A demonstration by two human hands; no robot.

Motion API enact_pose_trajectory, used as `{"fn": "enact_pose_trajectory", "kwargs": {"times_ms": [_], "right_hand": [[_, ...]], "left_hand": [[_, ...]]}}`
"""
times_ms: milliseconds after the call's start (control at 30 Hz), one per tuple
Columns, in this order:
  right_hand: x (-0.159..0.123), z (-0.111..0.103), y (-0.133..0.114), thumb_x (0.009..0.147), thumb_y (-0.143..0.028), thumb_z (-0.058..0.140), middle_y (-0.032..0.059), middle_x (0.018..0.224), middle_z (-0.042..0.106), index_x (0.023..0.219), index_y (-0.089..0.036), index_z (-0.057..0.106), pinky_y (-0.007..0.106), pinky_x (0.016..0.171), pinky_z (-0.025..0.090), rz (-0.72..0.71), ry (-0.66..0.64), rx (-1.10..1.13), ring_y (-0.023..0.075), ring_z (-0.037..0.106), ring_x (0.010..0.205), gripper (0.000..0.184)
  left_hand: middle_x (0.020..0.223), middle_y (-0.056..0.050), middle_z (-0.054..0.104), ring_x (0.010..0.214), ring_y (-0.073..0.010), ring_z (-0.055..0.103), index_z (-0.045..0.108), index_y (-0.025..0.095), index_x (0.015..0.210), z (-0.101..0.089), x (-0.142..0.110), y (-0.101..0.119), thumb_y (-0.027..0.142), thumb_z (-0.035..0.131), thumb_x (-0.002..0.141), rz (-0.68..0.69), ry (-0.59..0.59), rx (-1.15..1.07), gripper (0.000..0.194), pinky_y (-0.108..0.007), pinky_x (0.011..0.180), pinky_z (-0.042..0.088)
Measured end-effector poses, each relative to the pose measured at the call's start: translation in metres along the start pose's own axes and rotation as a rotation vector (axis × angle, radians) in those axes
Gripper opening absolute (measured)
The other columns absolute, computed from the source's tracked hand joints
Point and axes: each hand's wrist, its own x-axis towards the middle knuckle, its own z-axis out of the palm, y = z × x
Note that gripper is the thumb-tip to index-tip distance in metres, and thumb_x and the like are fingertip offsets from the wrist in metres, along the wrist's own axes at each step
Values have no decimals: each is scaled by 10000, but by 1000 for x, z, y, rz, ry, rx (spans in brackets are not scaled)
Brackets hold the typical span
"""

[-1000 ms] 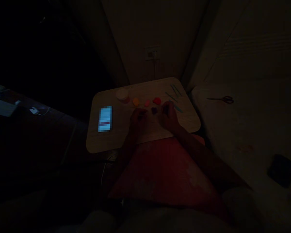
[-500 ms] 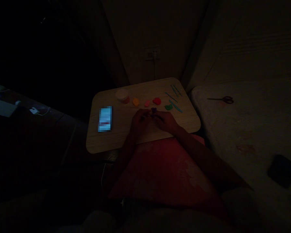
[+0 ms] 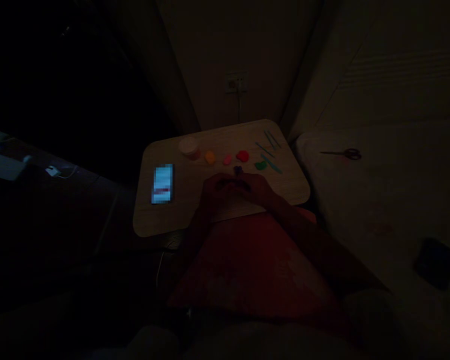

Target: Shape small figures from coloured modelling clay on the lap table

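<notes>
Remotely, I see the left hand point(image 3: 216, 185) and the right hand point(image 3: 257, 185) curled close together over the pale, wood-grained bench point(image 3: 187, 200), gripping what, if anything, I cannot tell, with the small, dark-purple, clay-like lump point(image 3: 238, 170) just beyond them, nearer the right, its long axis unclear.

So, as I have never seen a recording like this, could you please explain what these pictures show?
There is no machine here, just someone's bare left hand and right hand, close together. Every picture comes from one camera worn on that person's head, looking forward and down. On the small table lie a bright screen, a pale-topped tub, an orange lump, pink lump, red lump, green lump and thin bluish sticks. A purple lump shows at the fingertips; it is too dark to tell what is held.
</notes>
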Motion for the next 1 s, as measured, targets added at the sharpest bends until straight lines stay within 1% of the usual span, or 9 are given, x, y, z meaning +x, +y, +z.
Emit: {"fn": "enact_pose_trajectory", "kwargs": {"times_ms": [133,200,267,333,467,533,733,867,1000], "right_hand": [[0,0,0,1041,-512,489,93,893,743,967,-199,733,315,699,401,-32,-6,26,219,638,771,404],[0,-1,0,1051,-501,464,88,880,739,941,-202,734,319,707,407,-44,28,88,217,640,775,417],[-1,-3,0,1044,-510,466,80,841,721,897,-199,722,322,698,407,-29,101,162,212,632,752,429],[-1,-5,1,1030,-529,483,64,776,685,827,-197,691,319,672,393,1,170,219,198,600,699,441],[-1,-6,0,1002,-548,526,26,692,612,767,-203,645,311,634,359,31,214,292,166,521,626,434],[0,-6,0,991,-548,546,9,660,572,760,-205,635,309,621,348,56,261,328,157,497,609,423],[3,-7,3,946,-597,608,-10,628,514,686,-223,569,314,612,343,214,455,483,160,464,628,457],[4,-6,6,927,-586,644,-19,621,485,658,-226,542,315,608,344,259,486,575,153,443,618,461],[4,-4,9,917,-580,663,-19,630,492,683,-223,576,312,592,332,287,501,598,149,441,609,436]], "left_hand": [[804,-21,716,741,-155,653,692,189,877,0,1,4,434,693,915,14,6,-51,248,-266,726,530],[730,-8,670,686,-143,614,657,193,831,0,2,6,459,622,965,3,59,-87,300,-259,700,512],[697,-4,644,662,-138,594,649,193,817,-1,3,6,469,585,989,-27,127,-108,331,-256,684,499],[709,-9,661,676,-144,611,699,189,867,-1,3,6,451,608,977,-64,154,-109,298,-256,681,501],[795,-39,752,746,-171,686,788,187,1040,-1,3,3,358,596,973,-96,125,-112,265,-278,738,545],[840,-53,782,770,-178,709,802,186,1044,-1,2,2,323,590,970,-103,126,-114,263,-291,767,563],[897,-58,807,849,-193,750,814,188,902,1,1,-3,271,714,865,-139,137,-126,135,-316,845,596],[853,-52,798,816,-194,743,795,182,817,2,1,-1,271,814,749,-222,174,-143,114,-317,806,598],[743,-19,748,715,-169,688,729,173,705,1,0,6,228,879,632,-303,247,-114,176,-276,693,562]]}}
